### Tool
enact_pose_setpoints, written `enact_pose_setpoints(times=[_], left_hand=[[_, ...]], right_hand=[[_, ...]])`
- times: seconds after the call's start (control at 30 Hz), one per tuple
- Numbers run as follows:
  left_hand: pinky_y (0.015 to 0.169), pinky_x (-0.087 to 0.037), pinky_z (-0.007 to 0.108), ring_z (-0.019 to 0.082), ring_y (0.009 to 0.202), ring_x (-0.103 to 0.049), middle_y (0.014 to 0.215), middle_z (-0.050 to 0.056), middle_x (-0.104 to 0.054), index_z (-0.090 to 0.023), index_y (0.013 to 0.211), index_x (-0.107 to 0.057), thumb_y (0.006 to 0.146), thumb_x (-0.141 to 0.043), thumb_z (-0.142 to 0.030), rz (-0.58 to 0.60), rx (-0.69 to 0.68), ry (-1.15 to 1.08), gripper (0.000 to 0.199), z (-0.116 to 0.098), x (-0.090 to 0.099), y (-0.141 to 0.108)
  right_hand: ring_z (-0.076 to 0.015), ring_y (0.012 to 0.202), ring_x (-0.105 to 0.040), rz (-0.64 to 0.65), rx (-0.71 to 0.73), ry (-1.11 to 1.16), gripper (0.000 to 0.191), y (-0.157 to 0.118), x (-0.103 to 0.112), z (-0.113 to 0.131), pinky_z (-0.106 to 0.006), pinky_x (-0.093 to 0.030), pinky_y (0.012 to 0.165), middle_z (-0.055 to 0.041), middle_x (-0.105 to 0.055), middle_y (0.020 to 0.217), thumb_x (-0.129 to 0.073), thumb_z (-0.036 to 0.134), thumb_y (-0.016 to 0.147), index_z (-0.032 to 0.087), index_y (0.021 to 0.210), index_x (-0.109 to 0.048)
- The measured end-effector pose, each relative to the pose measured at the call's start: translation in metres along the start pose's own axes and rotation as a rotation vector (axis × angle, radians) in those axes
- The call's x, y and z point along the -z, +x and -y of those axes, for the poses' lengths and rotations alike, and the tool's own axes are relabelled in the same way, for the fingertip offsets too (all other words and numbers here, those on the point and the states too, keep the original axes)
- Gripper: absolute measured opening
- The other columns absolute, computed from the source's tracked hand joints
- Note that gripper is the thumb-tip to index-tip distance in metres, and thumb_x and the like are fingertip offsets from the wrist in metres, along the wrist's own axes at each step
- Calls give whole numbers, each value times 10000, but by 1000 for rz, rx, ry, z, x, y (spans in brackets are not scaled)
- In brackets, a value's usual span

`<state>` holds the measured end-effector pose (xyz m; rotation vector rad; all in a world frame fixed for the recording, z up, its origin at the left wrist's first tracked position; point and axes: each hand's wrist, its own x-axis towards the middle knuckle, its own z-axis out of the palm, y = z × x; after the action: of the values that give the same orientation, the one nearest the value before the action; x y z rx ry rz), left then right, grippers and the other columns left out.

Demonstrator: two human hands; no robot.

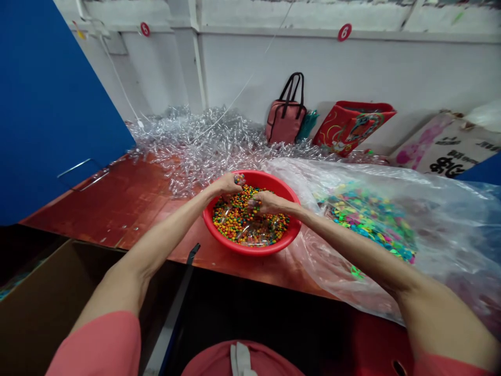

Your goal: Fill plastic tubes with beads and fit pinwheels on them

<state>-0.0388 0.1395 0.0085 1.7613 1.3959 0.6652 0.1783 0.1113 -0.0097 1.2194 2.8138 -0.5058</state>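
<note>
A red plastic basin (251, 251) stands on the table, filled with small multicoloured beads (230, 219). Several clear plastic tubes (254, 237) lie on the beads near the basin's front. At the back left rim, my left hand (227, 184) is closed around a few small clear tubes, with coloured bits showing at the fingertips. My right hand (266, 202) is over the beads right of centre, its fingers curled around what look like more clear tubes. The fingers partly hide what both hands hold.
A heap of clear plastic tubes (203, 130) spreads behind the basin. On the right, a clear plastic bag (305, 183) holds colourful small pieces (371, 219). A pink handbag (285, 122) and a red gift bag (344, 128) lean on the wall. An open cardboard box (43, 297) sits below left.
</note>
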Motion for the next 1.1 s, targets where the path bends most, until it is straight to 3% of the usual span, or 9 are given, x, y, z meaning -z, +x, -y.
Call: enact_pose_setpoints(times=[0.1, 0.2, 0.33, 0.43, 0.57, 0.73, 0.87, 0.97, 1.1], left_hand=[[446, -387, 208, 110, 476, -489, 536, -35, -555, -185, 627, -593, 594, -687, -133, 35, -4, 27, 112, -7, 19, -6], [440, -372, 210, 102, 446, -481, 506, -32, -542, -188, 593, -567, 594, -689, -117, 19, -35, 110, 141, -12, 33, -14], [454, -328, 218, 98, 444, -453, 474, -53, -498, -186, 639, -604, 607, -664, -113, -69, -86, 233, 100, -15, 45, -29], [496, -313, 234, 98, 487, -442, 498, -48, -489, -182, 623, -588, 624, -657, -111, -73, -122, 252, 99, -13, 48, -39], [523, -302, 257, 108, 500, -440, 526, -37, -508, -175, 668, -632, 647, -657, -120, -59, -80, 262, 64, -8, 47, -46], [572, -354, 262, 132, 562, -500, 582, -26, -568, -185, 723, -692, 650, -639, -121, 29, -130, 359, 110, -7, 44, -44], [618, -420, 275, 182, 627, -583, 575, -5, -586, -207, 628, -646, 580, -703, -88, 243, -92, 588, 141, -11, 23, -48], [725, -515, 328, 284, 768, -689, 586, 50, -626, -203, 560, -608, 530, -769, -47, 360, 5, 710, 227, -9, -15, -51], [861, -568, 406, 384, 927, -736, 711, 143, -715, -154, 610, -682, 560, -827, -27, 376, 32, 683, 200, -6, -73, -33]], right_hand=[[-329, 1114, -604, -5, -76, -234, 120, 2, 0, -8, -363, -461, 840, -180, -745, 1100, -634, 132, 914, 125, 920, -753], [-322, 1109, -601, 37, -38, -246, 238, 15, -14, 4, -366, -466, 831, -224, -742, 1095, -523, 63, 957, 106, 896, -748], [-252, 960, -624, 104, 52, -191, 230, 37, -37, 34, -316, -474, 775, -180, -748, 1038, -560, 4, 876, 102, 937, -759], [-189, 780, -598, 149, 89, -128, 293, 47, -45, 47, -272, -462, 692, -82, -738, 891, -637, 10, 787, 110, 1029, -768], [-163, 704, -592, 163, 62, 214, 502, 46, -44, 45, -257, -489, 672, 11, -715, 798, -625, 46, 708, 144, 1182, -761], [-252, 1072, -672, -56, 60, 689, 420, 22, -25, 29, -345, -529, 950, -61, -767, 1153, -755, 198, 738, 163, 1155, -784], [-254, 1085, -674, -203, -52, 870, 415, -1, -9, 4, -368, -523, 975, -85, -758, 1197, -843, 341, 747, 182, 1126, -783], [-225, 977, -684, -364, -124, 1029, 465, -8, -6, -16, -358, -543, 900, -94, -756, 1150, -876, 402, 705, 170, 1094, -772], [-199, 863, -677, -546, -148, 1159, 530, -6, -6, -34, -346, -555, 813, -71, -762, 1029, -922, 454, 604, 159, 1014, -762]])
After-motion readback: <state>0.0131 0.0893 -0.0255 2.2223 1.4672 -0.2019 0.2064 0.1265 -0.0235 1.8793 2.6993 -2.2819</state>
